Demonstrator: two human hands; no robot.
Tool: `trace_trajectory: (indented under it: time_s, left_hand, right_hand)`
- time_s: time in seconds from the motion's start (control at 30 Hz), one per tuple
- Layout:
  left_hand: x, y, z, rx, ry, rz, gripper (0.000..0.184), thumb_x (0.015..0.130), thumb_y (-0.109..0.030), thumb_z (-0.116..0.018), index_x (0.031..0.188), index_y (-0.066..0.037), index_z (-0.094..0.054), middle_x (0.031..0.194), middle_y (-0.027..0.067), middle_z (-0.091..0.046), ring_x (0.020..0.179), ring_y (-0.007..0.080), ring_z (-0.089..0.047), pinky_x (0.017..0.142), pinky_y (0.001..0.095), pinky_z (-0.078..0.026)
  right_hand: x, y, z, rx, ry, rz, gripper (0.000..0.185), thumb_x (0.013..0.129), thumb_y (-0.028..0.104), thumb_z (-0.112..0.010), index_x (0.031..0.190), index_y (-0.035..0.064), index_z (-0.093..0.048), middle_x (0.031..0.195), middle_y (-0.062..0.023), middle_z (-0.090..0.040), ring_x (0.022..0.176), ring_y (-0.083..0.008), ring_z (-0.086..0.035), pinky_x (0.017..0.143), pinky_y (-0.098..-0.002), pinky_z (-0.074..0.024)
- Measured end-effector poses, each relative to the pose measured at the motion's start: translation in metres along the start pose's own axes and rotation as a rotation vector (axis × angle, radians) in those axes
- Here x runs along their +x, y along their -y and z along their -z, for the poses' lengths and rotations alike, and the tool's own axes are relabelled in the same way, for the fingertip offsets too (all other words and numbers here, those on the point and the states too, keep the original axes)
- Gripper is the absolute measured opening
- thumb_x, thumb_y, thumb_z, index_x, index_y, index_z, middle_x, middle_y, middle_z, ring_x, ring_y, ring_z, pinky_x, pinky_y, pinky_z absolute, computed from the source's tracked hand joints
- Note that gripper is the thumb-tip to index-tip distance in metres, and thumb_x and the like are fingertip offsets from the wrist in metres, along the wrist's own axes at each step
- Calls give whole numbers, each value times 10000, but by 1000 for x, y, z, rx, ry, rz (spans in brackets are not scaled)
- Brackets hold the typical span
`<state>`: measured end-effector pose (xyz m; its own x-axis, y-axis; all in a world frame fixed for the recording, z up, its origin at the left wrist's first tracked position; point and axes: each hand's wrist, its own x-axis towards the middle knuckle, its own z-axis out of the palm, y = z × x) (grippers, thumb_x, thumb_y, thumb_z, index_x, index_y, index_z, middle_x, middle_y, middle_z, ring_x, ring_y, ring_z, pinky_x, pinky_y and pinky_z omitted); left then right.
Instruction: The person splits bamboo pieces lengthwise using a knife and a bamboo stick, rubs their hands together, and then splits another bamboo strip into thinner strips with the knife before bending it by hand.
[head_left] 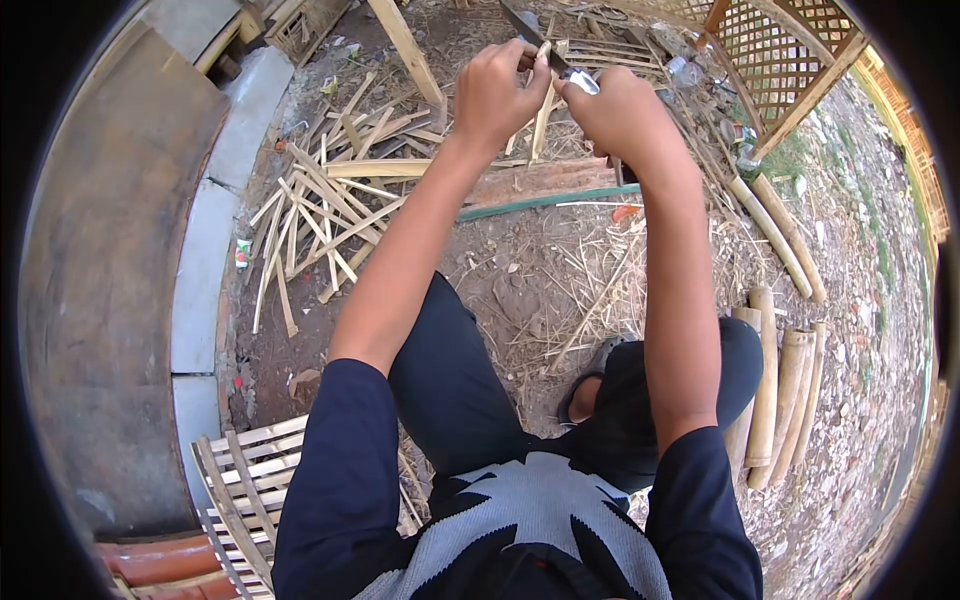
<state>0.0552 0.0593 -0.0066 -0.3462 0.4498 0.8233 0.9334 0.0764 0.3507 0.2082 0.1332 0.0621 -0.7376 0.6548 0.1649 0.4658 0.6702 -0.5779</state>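
Observation:
My right hand [622,112] is wrapped round the handle of a knife [522,28], whose dark blade points up and to the left. Bright metal shows where the blade meets the handle. Close beside it, my left hand [495,92] has its fingers pinched at the blade, on what looks like a thin bamboo strip [544,50]; the fingers hide most of it. Below the hands, a wooden plank [550,182] with a green edge lies across the ground in front of my knees.
Split bamboo strips [325,215] lie heaped to the left of the plank. Cut bamboo poles [785,400] rest by my right knee. A slatted bamboo piece [250,480] is at lower left, near a concrete edge [195,290]. A lattice panel [775,60] stands at upper right.

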Motion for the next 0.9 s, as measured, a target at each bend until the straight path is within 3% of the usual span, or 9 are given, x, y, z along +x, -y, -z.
trace_trajectory:
  time_s: [0.07,0.2,0.23,0.33,0.5,0.67,0.8,0.83,0.9]
  left_hand:
    - [1,0,-1,-2,16,26,184,855,-196,-680,906,-24,-723,811,138,-733,770,295,-719,723,393,-552]
    - [4,12,-10,-19,12,137,220,854,-219,-673,910,-15,-735,809,150,-739,750,299,-727,706,383,-560]
    - [6,14,-10,-31,4,182,229,854,-225,-672,911,-13,-738,807,153,-740,745,300,-730,702,381,-562]
    - [10,20,-8,-64,-21,249,229,851,-226,-673,902,-12,-740,793,157,-739,730,297,-733,687,376,-565]
    - [5,27,-3,-35,-1,293,244,874,-294,-680,898,-55,-720,775,110,-736,734,286,-719,682,393,-551]
    - [-3,37,14,5,47,327,290,904,-363,-669,895,-73,-683,769,85,-725,717,261,-703,655,377,-533]
    - [-10,54,19,-34,53,374,317,932,-369,-633,919,-57,-688,777,106,-725,722,278,-702,659,392,-527]
    - [-15,57,18,-28,78,405,333,940,-376,-623,937,-50,-688,790,112,-726,734,273,-704,676,383,-528]
    - [-14,59,19,-17,112,452,366,956,-392,-604,973,-37,-689,816,123,-726,759,265,-708,709,365,-529]
  right_hand:
    - [4,7,11,-25,102,-34,524,894,406,-670,906,-115,-621,636,-190,-653,529,-246,-670,544,-382,-551]
    - [14,-13,-18,-146,-15,77,551,877,434,-695,943,-109,-629,750,-248,-685,643,-320,-707,611,-417,-565]
    - [13,-18,-27,-115,-57,82,556,871,445,-698,971,-99,-636,837,-289,-691,756,-389,-712,693,-462,-564]
    - [15,-22,-47,-154,-16,-4,478,880,403,-667,1022,-53,-672,962,-257,-704,937,-414,-693,853,-483,-550]
    - [13,-24,-75,-17,-151,31,438,876,351,-680,968,-77,-672,906,-296,-691,872,-459,-688,784,-516,-552]
    - [22,-21,-59,-4,-239,59,485,885,407,-673,960,-72,-666,876,-299,-687,850,-469,-678,774,-516,-540]
    - [16,-18,-62,23,-254,-22,518,894,439,-662,967,-73,-658,860,-300,-683,831,-468,-674,763,-517,-537]
    - [13,-25,-73,-7,-236,-48,441,896,369,-647,972,-65,-660,931,-312,-684,916,-483,-672,824,-532,-531]
    - [19,-34,-80,6,-264,-61,445,898,371,-646,964,-68,-661,929,-311,-685,909,-485,-671,821,-532,-531]
